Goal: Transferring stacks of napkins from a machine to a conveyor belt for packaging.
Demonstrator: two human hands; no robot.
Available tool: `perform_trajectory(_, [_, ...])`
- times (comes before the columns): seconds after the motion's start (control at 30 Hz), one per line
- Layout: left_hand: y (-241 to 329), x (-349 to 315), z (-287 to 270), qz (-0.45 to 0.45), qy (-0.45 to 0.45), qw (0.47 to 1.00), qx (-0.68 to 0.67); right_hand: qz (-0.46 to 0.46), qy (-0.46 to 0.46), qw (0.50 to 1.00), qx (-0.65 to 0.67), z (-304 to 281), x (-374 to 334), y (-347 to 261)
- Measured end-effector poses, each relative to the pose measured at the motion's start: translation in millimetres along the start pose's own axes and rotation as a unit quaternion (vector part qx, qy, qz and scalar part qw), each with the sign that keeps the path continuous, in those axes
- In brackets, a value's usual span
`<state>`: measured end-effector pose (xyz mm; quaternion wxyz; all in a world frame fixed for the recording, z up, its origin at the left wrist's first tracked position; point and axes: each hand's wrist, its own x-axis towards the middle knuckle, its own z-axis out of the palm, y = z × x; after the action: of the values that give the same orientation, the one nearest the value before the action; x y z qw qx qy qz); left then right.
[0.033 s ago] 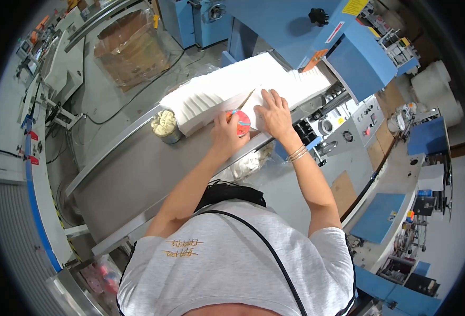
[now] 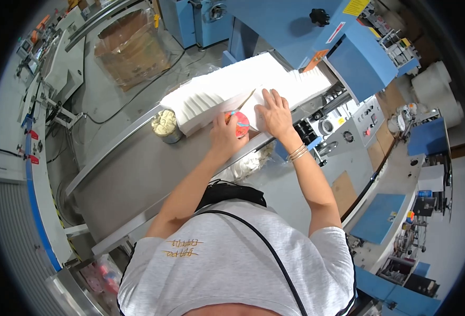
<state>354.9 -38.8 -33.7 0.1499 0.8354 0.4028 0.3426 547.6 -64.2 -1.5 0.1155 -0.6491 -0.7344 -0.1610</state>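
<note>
L to R, we see a bagged cardboard box (image 2: 132, 58) on the floor, then a can (image 2: 173, 137) w/ pale lumps on the metal table (image 2: 132, 181), close by the L end of the white stack (image 2: 227, 79). Our L hand (image 2: 224, 132) grips a red round thing (image 2: 242, 126) at the stack's near side. Our R hand (image 2: 275, 115) lies fingers apart on the stack, w/ a blue machine (image 2: 366, 60) & its knobs (image 2: 325, 127) crowding that side.

The left grip (image 2: 224, 132) hides part of the round red object (image 2: 242, 126).
</note>
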Motion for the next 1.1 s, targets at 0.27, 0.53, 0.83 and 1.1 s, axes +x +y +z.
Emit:
perform_trajectory(0.27, [6,-8,-16,-0.038,-0.021,0.999,0.021,0.006,-0.003,0.999,-0.031,10,1,1])
perform_trajectory(0.53, [19,26,19,0.022,-0.022,0.999,0.031,-0.013,0.039,0.999,0.011,-14,-1,-5])
perform_trajectory(0.83, [17,38,32,0.003,-0.055,0.998,0.034,0.221,0.08,0.944,0.233,-34,-50,-22])
perform_trajectory(1.1, [16,38,29,-0.012,-0.091,0.996,0.004,0.292,0.021,0.926,0.237,-21,-44,-24])
